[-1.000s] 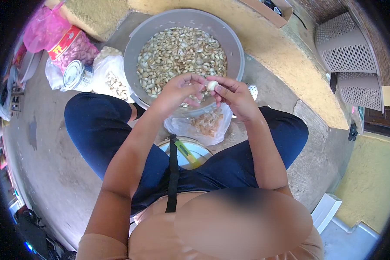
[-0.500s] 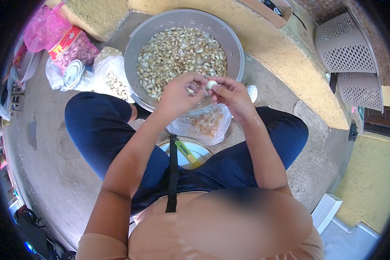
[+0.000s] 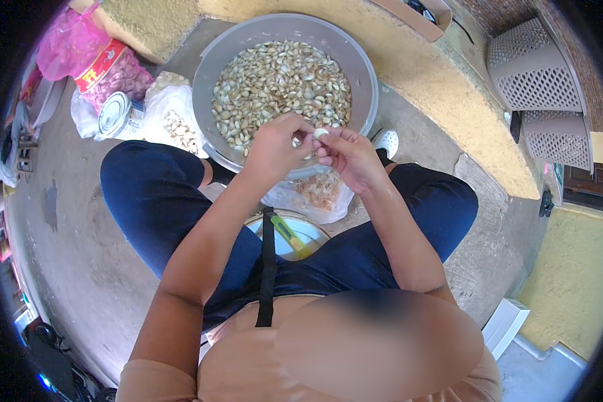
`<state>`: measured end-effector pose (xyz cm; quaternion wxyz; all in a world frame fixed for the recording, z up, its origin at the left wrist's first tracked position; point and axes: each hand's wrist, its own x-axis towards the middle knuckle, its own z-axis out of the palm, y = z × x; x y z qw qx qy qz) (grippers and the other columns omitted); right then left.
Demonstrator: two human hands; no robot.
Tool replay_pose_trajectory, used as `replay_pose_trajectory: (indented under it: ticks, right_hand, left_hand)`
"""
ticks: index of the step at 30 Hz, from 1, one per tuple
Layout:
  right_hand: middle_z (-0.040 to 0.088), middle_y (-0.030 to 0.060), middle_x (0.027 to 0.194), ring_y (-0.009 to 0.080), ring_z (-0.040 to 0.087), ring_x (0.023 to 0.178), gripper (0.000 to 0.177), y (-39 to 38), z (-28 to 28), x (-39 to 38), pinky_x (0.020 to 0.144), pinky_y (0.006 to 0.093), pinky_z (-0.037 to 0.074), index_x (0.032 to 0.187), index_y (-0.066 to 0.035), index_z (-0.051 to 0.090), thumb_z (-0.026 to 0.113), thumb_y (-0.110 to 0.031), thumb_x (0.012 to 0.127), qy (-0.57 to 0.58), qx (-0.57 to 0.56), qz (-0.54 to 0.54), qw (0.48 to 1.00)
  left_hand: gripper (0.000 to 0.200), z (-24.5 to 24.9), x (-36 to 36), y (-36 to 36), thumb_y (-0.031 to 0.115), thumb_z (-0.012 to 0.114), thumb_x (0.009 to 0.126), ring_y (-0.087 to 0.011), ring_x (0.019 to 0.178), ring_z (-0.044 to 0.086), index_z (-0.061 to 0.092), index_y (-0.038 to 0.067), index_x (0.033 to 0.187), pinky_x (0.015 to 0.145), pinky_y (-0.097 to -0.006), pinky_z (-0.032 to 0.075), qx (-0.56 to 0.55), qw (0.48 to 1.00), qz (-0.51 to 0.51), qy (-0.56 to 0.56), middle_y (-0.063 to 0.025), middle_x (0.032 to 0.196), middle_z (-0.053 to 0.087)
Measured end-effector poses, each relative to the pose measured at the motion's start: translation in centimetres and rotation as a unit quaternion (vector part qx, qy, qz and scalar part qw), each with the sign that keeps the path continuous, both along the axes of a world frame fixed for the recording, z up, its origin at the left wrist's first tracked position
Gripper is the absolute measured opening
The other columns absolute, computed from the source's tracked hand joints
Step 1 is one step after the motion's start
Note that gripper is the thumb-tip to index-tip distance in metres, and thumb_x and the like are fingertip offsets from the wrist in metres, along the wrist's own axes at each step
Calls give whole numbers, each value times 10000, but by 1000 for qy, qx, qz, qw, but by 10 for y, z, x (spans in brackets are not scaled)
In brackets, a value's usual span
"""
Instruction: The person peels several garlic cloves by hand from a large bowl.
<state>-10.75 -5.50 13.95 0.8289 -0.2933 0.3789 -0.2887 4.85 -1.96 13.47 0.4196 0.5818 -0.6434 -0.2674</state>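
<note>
A pale garlic clove (image 3: 320, 133) is pinched between the fingertips of my right hand (image 3: 354, 159), over the near rim of a grey tub (image 3: 205, 127). My left hand (image 3: 279, 144) meets it from the other side, thumb and fingers closed against the clove. Many garlic cloves (image 3: 281, 80) fill the bottom of the tub, seemingly in water. Beneath my hands lies a clear plastic bag (image 3: 338, 204) holding brownish papery skins (image 3: 317, 192).
A yellow-green cutter (image 3: 289, 236) rests on a round pale container (image 3: 308, 231) between my legs. At left are a white bag of cloves (image 3: 179, 127), a tin can (image 3: 119, 115) and a pink mesh bag (image 3: 117, 74). A low yellow wall (image 3: 449, 114) runs behind the tub.
My right hand has turned and shifted slightly left and down with the clove, uncovering more of the white clog. My left fingers have closed in toward the clove.
</note>
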Motion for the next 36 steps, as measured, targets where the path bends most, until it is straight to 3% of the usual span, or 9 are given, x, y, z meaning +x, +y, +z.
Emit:
replay_pose_trajectory:
  ticks: [13, 19, 22, 25, 28, 31, 34, 36]
  right_hand:
    - [590, 57, 738, 84, 551, 583, 108, -2, -4, -4, 534, 192, 481, 884, 16, 551, 519, -55, 810, 6, 50, 15, 999]
    - [566, 52, 691, 77, 511, 535, 114, -1, 3, -6, 475, 185, 437, 868, 26, 553, 545, -54, 787, 103, 2, 49, 993]
    - [559, 51, 681, 74, 495, 518, 135, -4, 5, -11, 465, 193, 433, 882, 35, 551, 549, -56, 782, 113, -39, 117, 986]
    - [550, 45, 670, 72, 481, 507, 160, -1, 11, -12, 459, 200, 427, 912, 35, 552, 548, -58, 782, 101, -10, 102, 990]
    - [542, 39, 660, 71, 478, 502, 185, -2, 20, -13, 456, 212, 425, 946, 27, 547, 544, -59, 782, 82, -3, 88, 993]
    - [553, 48, 699, 78, 505, 536, 223, -5, 16, -18, 470, 222, 445, 949, 25, 551, 590, -92, 763, 8, 12, 96, 995]
    - [564, 60, 762, 84, 516, 585, 277, -2, 18, -16, 515, 228, 446, 990, 34, 533, 606, -98, 757, 53, -26, 99, 993]
    - [561, 50, 807, 85, 518, 643, 286, -1, 15, -15, 552, 224, 442, 1013, 23, 521, 600, -85, 761, 88, -110, 92, 986]
  left_hand:
    - [107, -2, 0, 0, 43, 637, 613, -222, 619, 568, 557, 29, 683, 555, -296, 449, -30, 998, -12, -48, -86, 675, 560]
    - [131, -5, 3, 1, 33, 641, 581, -223, 570, 561, 536, 39, 659, 514, -291, 446, -17, 996, -46, -78, -86, 639, 549]
    - [130, -5, 5, 0, 20, 633, 587, -199, 557, 557, 534, 36, 670, 511, -282, 442, -22, 994, -84, -61, -87, 622, 542]
    - [111, -6, 7, -1, 9, 623, 618, -152, 558, 549, 534, 27, 682, 527, -260, 438, -7, 993, -119, -4, -65, 634, 553]
    - [86, 1, 8, -3, 9, 613, 662, -112, 582, 542, 539, 21, 705, 555, -240, 436, 115, 981, -110, 111, -39, 660, 560]
    - [54, -3, 9, -5, 20, 590, 706, -99, 612, 543, 539, 12, 724, 579, -231, 441, 134, 969, -122, 169, -25, 684, 560]
    - [82, -3, 9, -7, 52, 589, 704, -91, 622, 525, 549, -5, 747, 592, -231, 439, 184, 952, -96, 224, -30, 686, 559]
    - [53, -2, 6, -6, 31, 568, 723, -92, 618, 533, 536, 0, 750, 584, -235, 458, 191, 950, -99, 226, -33, 701, 555]
